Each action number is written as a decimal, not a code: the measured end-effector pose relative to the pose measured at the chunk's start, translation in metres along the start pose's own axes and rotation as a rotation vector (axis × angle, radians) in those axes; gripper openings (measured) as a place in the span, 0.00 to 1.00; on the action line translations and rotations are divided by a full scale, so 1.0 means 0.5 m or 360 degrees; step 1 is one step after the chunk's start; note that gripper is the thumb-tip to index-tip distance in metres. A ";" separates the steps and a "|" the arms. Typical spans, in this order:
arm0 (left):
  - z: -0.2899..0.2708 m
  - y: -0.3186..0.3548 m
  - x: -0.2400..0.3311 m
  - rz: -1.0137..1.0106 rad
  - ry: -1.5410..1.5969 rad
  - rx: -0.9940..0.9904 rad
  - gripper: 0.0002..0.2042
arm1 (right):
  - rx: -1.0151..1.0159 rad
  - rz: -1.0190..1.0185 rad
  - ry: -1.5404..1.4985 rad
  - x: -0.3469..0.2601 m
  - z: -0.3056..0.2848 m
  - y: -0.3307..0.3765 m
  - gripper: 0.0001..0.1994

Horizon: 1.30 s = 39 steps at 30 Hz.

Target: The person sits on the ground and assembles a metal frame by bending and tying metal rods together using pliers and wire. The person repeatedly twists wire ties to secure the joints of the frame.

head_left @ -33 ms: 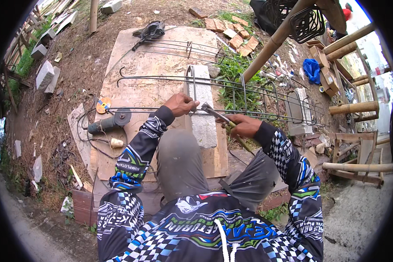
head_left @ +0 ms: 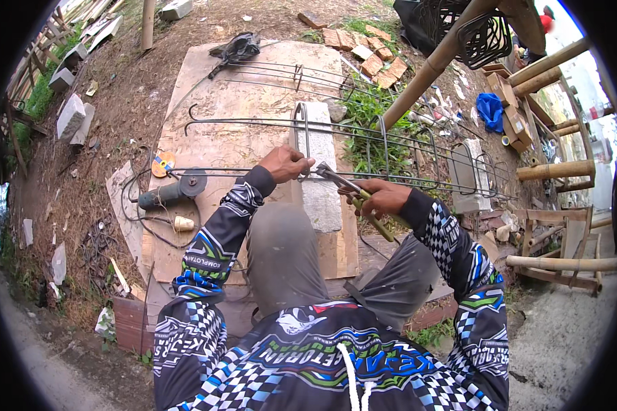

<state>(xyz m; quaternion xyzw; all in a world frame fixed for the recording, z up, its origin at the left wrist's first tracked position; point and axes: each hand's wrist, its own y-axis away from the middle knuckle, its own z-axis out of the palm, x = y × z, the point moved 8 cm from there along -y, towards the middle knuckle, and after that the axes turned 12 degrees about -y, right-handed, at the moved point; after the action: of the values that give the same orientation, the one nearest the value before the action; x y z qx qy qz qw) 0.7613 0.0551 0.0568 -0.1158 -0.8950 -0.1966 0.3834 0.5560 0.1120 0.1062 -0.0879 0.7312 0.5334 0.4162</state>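
My right hand (head_left: 384,196) is closed around a pair of pincers (head_left: 341,181). Their metal jaws meet the near long bar of a steel rebar cage (head_left: 243,122), close to the corner of a rectangular stirrup (head_left: 306,140). My left hand (head_left: 286,164) pinches at that same corner, just left of the jaws. Whatever sits between its fingertips is too small to make out. Under this end of the cage lies a light concrete block (head_left: 322,214); a second block (head_left: 467,175) props it further right.
An angle grinder (head_left: 161,196) with its cord and a disc (head_left: 162,164) lie left on the plywood sheet (head_left: 209,79). A black plastic bag (head_left: 240,48) lies at its far edge. A bamboo pole (head_left: 428,72) slants across at right; broken bricks (head_left: 371,65) lie beyond.
The pincers' handles are spread wider, and the lower handle shows more below my right hand. My left hand stays nearly where it was.
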 end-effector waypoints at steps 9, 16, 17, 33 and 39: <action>-0.016 -0.012 0.015 0.0066 -0.0069 0.0058 0.25 | -0.0171 0.0098 -0.0797 0.007 0.042 -0.001 0.38; -0.013 -0.011 0.009 0.0035 -0.0027 0.0083 0.25 | -0.0228 0.0082 -0.0956 0.010 0.059 -0.001 0.38; -0.015 -0.007 0.007 0.0029 0.0013 0.0088 0.25 | -0.0261 0.0063 -0.1045 -0.002 0.068 -0.002 0.37; -0.014 -0.014 0.002 0.0025 -0.0102 0.0098 0.25 | 0.0112 -0.0149 0.0017 -0.061 0.038 -0.018 0.29; -0.022 -0.010 0.016 0.0074 -0.0068 0.0125 0.26 | -0.0168 -0.0166 -0.1174 0.038 0.094 -0.042 0.29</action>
<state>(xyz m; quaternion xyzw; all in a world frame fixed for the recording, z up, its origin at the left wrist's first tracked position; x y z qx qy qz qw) 0.7611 0.0463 0.0680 -0.1258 -0.9070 -0.1499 0.3728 0.5800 0.1492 0.0743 0.0517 0.4981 0.5441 0.6732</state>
